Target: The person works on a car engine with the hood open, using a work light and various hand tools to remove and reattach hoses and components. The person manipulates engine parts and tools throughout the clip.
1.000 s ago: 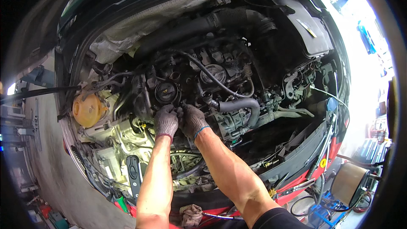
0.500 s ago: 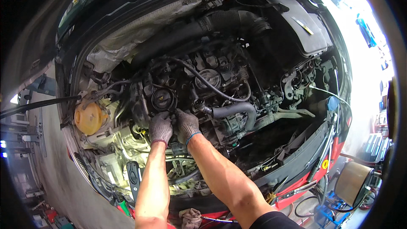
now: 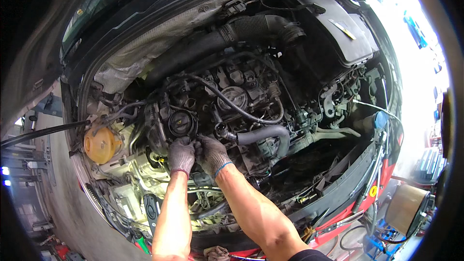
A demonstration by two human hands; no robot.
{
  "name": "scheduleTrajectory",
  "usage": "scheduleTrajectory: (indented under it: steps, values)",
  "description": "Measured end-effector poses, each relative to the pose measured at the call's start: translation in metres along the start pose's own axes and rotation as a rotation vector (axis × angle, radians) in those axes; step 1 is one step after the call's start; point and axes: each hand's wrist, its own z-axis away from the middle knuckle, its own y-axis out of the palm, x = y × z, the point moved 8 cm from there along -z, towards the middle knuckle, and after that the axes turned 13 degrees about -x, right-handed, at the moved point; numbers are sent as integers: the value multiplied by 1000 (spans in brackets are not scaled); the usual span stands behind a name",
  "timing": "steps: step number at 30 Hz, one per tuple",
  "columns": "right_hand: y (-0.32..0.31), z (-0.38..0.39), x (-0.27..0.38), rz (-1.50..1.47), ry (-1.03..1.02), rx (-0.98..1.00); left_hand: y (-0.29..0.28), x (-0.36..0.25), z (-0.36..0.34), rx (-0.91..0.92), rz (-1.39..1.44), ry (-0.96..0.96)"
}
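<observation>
In the head view, my left hand (image 3: 181, 156), in a grey knit glove, reaches into the engine bay just below the black round oil cap (image 3: 182, 124). My right hand (image 3: 211, 157), gloved alike, is beside it, toward the grey curved hose (image 3: 256, 135). Both sets of fingers are bent inward among dark engine parts at the cap's lower edge; whatever they grip is hidden. The orange coolant reservoir (image 3: 99, 146) lies to their left.
A black air box (image 3: 328, 29) and corrugated intake duct (image 3: 246, 28) fill the upper right. A black strut (image 3: 43, 134) crosses at left. A green-handled tool (image 3: 142, 244) and rag (image 3: 216, 253) lie along the front edge, with a metal reel (image 3: 405, 210) beyond.
The view has shifted, so the engine and both hands appear lower and slightly left. My hands stay just below the cap, with only small finger movement visible.
</observation>
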Motion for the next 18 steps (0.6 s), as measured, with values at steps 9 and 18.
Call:
scheduleTrajectory:
  steps: [9,18]
  values:
    - [-4,-8,-2,-43,129,-36,-10,-42,16,-156,-323,175]
    - [-11,-78,11,236,-312,156,-8,-61,19,-152,-274,212]
